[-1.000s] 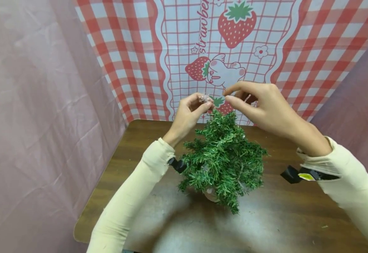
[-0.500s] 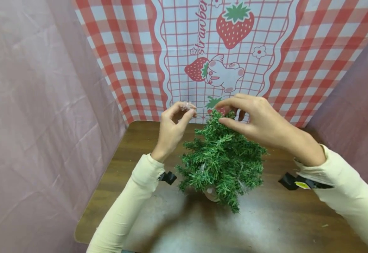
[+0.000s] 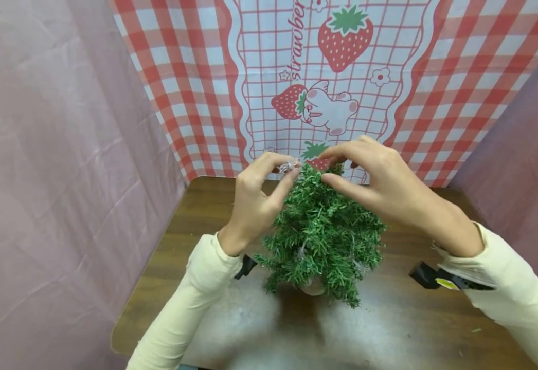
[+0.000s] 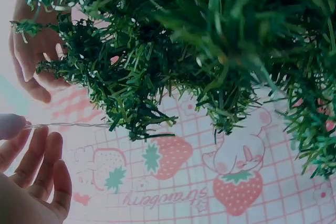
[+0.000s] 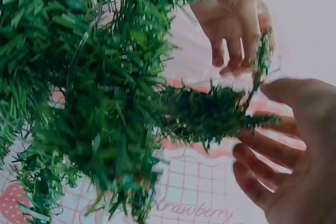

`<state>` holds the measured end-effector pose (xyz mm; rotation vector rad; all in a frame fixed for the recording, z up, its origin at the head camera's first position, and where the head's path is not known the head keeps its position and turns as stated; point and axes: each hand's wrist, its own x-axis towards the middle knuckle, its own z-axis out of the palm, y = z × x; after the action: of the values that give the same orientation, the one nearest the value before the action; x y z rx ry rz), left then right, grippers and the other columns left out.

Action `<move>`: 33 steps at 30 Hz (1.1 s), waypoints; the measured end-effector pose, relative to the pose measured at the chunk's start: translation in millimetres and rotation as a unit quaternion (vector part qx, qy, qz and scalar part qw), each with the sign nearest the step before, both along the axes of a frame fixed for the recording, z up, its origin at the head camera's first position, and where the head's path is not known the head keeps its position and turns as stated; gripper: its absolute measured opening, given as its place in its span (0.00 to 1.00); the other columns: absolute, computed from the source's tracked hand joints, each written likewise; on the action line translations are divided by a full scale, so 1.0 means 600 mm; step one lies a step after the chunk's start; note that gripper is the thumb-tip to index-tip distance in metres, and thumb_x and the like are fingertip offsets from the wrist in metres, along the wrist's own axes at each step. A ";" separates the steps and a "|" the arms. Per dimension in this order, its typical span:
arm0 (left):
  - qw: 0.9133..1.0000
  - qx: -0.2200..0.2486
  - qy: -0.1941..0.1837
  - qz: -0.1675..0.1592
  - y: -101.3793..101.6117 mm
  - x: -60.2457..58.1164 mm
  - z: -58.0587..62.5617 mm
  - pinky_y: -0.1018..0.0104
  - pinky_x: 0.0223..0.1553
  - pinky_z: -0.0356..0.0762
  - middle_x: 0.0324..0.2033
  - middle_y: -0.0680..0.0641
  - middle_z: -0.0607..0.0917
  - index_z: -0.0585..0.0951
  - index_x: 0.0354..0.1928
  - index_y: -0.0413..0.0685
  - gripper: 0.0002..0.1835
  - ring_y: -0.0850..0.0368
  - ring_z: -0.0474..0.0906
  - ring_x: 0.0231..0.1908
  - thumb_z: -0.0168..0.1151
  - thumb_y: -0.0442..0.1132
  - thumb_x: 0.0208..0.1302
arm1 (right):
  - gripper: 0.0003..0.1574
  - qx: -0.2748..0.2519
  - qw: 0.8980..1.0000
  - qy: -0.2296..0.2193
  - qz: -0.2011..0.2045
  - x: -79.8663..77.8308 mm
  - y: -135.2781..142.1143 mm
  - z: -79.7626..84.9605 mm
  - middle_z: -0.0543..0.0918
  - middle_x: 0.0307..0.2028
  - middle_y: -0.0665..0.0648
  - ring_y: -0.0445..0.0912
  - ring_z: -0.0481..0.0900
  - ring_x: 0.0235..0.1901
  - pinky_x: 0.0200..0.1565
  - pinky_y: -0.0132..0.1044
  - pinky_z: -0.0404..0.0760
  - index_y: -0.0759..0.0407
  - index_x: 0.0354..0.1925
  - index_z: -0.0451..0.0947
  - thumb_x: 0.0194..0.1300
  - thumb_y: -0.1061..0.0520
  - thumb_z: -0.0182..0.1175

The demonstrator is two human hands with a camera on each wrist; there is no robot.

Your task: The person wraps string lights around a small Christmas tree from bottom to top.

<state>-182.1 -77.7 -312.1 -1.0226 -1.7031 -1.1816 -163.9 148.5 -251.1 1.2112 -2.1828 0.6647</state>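
A small artificial Christmas tree (image 3: 329,221) stands on the table, its trunk mostly hidden by green branches. Left of the treetop, my left hand (image 3: 257,203) pinches a fairy light string with a clear, sparkly piece (image 3: 288,167) at the fingertips. In the left wrist view, its thin twisted wire (image 4: 79,125) runs taut from thumb and finger into the branches. My right hand (image 3: 389,180) curls its thumb and fingers round the tip of the tree from the right. Another clear decoration (image 3: 301,253) sits low among the branches.
The brown wooden table (image 3: 167,277) ends at a rounded left edge. A red-checked strawberry cloth (image 3: 324,56) hangs close behind the tree. Pink curtains (image 3: 65,154) close in the left and right sides. A few green bits lie on the tabletop.
The left hand has moved left and down from the treetop, then back right towards it, still holding the light string. The right hand has come down onto the tree's tip.
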 end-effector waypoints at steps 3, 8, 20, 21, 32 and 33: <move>1.000 -0.004 0.014 0.018 -0.001 0.006 0.000 0.62 0.45 0.79 0.37 0.43 0.86 0.83 0.43 0.37 0.06 0.55 0.80 0.39 0.63 0.31 0.68 | 0.14 -0.036 0.998 0.044 0.011 0.018 -0.011 0.001 0.85 0.45 0.56 0.50 0.76 0.47 0.50 0.40 0.73 0.60 0.49 0.83 0.64 0.60 0.67; 0.997 -0.033 0.055 0.054 0.002 0.016 -0.008 0.63 0.45 0.78 0.37 0.43 0.85 0.83 0.42 0.37 0.05 0.53 0.80 0.39 0.64 0.31 0.66 | 0.20 -0.054 0.990 0.126 0.028 0.051 -0.037 -0.002 0.84 0.42 0.60 0.56 0.75 0.45 0.50 0.44 0.70 0.64 0.44 0.83 0.73 0.48 0.57; 0.977 -0.091 0.149 0.120 0.019 0.042 -0.031 0.61 0.38 0.76 0.40 0.43 0.82 0.82 0.45 0.39 0.10 0.50 0.78 0.37 0.63 0.26 0.62 | 0.25 -0.028 0.969 0.228 -0.095 0.078 -0.064 -0.047 0.80 0.26 0.61 0.59 0.73 0.32 0.41 0.59 0.65 0.65 0.30 0.82 0.72 0.45 0.57; 0.974 -0.093 0.159 0.129 0.020 0.044 -0.031 0.61 0.36 0.75 0.39 0.43 0.82 0.82 0.45 0.39 0.10 0.50 0.77 0.36 0.62 0.26 0.62 | 0.26 -0.032 0.969 0.225 -0.101 0.079 -0.064 -0.049 0.80 0.25 0.61 0.59 0.72 0.31 0.41 0.58 0.65 0.65 0.29 0.82 0.72 0.45 0.57; 0.952 -0.108 0.222 0.182 0.028 0.047 -0.035 0.63 0.30 0.73 0.35 0.42 0.80 0.82 0.39 0.35 0.09 0.52 0.74 0.29 0.55 0.25 0.60 | 0.12 -0.074 0.986 0.099 -0.109 0.081 -0.065 -0.063 0.81 0.26 0.55 0.51 0.74 0.31 0.40 0.49 0.67 0.61 0.30 0.83 0.59 0.52 0.67; 0.950 -0.108 0.226 0.186 0.029 0.047 -0.036 0.63 0.30 0.73 0.35 0.42 0.80 0.82 0.40 0.35 0.10 0.52 0.73 0.29 0.54 0.25 0.59 | 0.12 -0.077 0.987 0.091 -0.107 0.082 -0.064 -0.064 0.81 0.26 0.54 0.50 0.74 0.31 0.40 0.49 0.66 0.61 0.30 0.83 0.57 0.52 0.68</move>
<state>-153.8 -60.6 -333.6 -0.9556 -1.5793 -0.4794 -114.9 110.0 -289.5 0.9055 -2.0311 0.5952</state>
